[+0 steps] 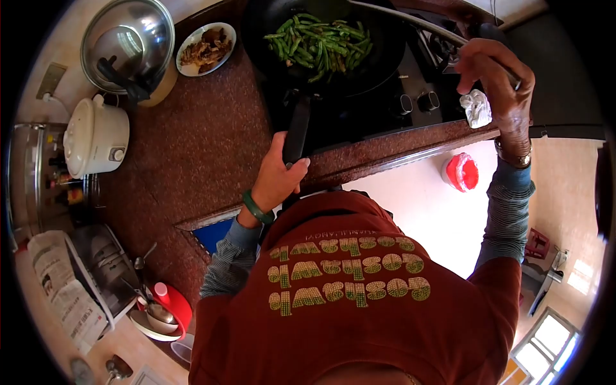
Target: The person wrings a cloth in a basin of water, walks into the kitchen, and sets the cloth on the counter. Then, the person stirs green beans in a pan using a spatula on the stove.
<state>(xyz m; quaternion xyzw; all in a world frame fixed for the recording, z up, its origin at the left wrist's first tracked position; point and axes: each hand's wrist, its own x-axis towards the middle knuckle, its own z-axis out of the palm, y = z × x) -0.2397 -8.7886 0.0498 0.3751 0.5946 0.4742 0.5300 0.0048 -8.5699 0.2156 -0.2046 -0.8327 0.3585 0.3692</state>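
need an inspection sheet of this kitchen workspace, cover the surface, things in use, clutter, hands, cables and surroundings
surface: speckled brown countertop beside a black stove
things in use: dark wok holding green beans; long metal utensil extending over it, tip unclear
clutter: plate of browned food, large metal lid, white cooker, crumpled white item by the stove knobs
hands: left hand grips the wok handle; right hand grips the utensil
cables: white cord at the wall socket; its other end is hidden
surroundings: red bin on the floor, dish rack at left, window at lower right
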